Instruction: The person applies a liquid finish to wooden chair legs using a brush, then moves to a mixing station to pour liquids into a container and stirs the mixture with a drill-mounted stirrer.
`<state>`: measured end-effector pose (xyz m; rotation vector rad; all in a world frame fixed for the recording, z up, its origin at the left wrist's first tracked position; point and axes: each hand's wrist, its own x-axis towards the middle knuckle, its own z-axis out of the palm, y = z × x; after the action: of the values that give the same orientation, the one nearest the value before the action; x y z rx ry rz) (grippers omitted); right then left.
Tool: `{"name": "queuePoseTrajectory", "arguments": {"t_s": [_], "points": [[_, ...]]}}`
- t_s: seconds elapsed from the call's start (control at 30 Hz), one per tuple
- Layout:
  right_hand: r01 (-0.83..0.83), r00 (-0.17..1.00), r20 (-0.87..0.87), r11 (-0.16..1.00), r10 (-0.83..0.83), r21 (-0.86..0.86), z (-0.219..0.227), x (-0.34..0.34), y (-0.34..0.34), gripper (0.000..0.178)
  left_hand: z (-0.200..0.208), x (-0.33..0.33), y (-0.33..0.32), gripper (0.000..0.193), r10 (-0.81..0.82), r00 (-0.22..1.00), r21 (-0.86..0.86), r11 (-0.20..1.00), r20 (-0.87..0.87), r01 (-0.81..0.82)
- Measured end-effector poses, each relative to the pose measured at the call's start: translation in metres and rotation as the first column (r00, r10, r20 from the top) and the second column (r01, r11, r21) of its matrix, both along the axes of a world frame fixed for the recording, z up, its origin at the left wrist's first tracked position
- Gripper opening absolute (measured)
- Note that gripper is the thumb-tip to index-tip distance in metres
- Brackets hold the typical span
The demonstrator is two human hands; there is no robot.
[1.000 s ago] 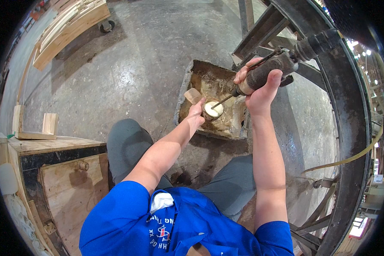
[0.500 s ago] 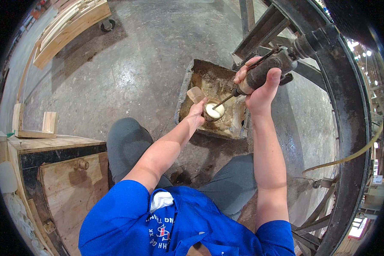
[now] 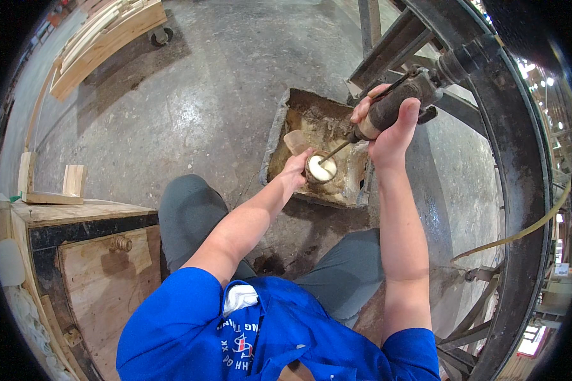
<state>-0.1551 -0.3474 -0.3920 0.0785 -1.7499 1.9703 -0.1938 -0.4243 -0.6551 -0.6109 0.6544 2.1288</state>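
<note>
My left hand is closed around the left side of a small round container holding a creamy white liquid. My right hand, up and to the right, grips the dark body of a hand drill. From the drill a thin mixing rod slants down to the left, its lower end in the liquid. Both container and rod are over a crusted, dirty tray on the floor. A flat pale scraper-like piece sticks up beside my left fingers; its lower part is hidden.
A heavy dark metal frame rises close along the right, with a yellowish hose beside it. At left stands a wooden cabinet carrying a wooden bracket. A wheeled cart of timber is far left on the concrete floor.
The rod's tip has shifted slightly within the white liquid. My left hand and the container have moved a little to the right; my right hand keeps its grip on the drill.
</note>
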Motion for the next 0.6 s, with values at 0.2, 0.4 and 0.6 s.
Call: {"name": "queuePoseTrajectory", "arguments": {"t_s": [0.2, 0.4, 0.6], "points": [[0.083, 0.996, 0.02, 0.996, -0.083, -0.021, 0.004, -0.008, 0.014, 0.071, 0.006, 0.008, 0.001, 0.022, -0.006, 0.996, -0.03, 1.0, -0.084, 0.003], [0.143, 0.99, 0.023, 0.988, -0.141, -0.065, 0.007, -0.01, 0.022, 0.073, 0.009, 0.003, -0.001, 0.022, 0.079, 0.993, -0.031, 0.996, -0.088, -0.082], [0.164, 0.986, -0.003, 0.985, -0.164, -0.059, 0.009, -0.006, 0.027, 0.074, 0.012, -0.001, 0.0, 0.023, 0.15, 0.985, -0.013, 0.988, -0.086, -0.151]]}}
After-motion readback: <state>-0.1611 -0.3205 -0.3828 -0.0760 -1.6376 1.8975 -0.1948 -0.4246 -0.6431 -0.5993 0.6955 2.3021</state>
